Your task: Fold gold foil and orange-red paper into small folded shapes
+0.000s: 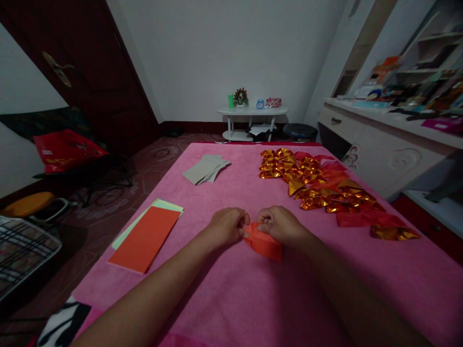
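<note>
Between my two hands, a folded piece of orange paper rests on the pink cloth, its near side curved outward. My left hand pinches its left end, thumb and fingers pressed together. At the top edge, my right hand grips the same paper with its fingers curled. Off to the left lies a stack of orange paper sheets, with light green and yellow sheets showing from under it. Beyond my hands is a fanned pile of grey paper.
Several shiny gold and red folded paper pieces lie in rows on the right of the pink-covered table. A white cabinet stands at the right. A small white table is by the far wall, and a chair with a red bag at left.
</note>
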Tool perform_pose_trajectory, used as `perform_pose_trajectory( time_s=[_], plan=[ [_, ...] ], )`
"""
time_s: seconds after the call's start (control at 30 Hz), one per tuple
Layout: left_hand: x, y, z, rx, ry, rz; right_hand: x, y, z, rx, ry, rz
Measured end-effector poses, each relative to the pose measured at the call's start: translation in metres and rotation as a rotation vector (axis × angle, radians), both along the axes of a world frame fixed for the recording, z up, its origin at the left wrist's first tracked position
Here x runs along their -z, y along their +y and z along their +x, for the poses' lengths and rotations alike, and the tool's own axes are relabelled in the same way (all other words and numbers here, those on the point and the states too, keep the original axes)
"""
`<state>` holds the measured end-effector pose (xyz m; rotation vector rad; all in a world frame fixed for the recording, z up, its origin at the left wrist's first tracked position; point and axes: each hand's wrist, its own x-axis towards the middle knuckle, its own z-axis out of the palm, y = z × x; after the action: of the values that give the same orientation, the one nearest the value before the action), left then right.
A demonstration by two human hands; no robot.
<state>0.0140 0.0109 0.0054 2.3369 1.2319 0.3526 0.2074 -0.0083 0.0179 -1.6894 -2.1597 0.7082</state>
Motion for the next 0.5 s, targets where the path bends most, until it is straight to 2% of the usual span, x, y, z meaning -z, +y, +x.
perform_pose_trajectory(
  time_s=[0.13, 0.2, 0.27, 0.33, 0.43, 0.47, 0.5],
  plan=[
    [0.002, 0.003, 0.0, 0.047, -0.014, 0.004, 0.005, -0.002, 0.005, -0.062, 0.146, 0.043],
    [0.007, -0.001, -0.001, 0.046, -0.102, 0.036, 0.004, -0.002, 0.005, -0.082, 0.198, 0.064],
    [0.013, -0.006, 0.0, -0.012, -0.225, 0.041, 0.001, 0.001, 0.003, -0.056, 0.277, 0.122],
    [0.018, -0.01, 0.004, -0.159, -0.399, -0.006, -0.001, 0.004, 0.0, 0.086, 0.432, 0.253],
    [0.023, -0.009, 0.013, -0.4, -0.75, -0.097, 0.003, 0.004, -0.007, 0.411, 0.764, 0.435],
    [0.023, -0.009, 0.016, -0.449, -0.847, -0.117, 0.007, 0.004, -0.01, 0.465, 0.857, 0.427],
    [0.023, -0.009, 0.019, -0.484, -0.919, -0.13, 0.011, 0.002, -0.013, 0.463, 0.923, 0.366]
  ],
)
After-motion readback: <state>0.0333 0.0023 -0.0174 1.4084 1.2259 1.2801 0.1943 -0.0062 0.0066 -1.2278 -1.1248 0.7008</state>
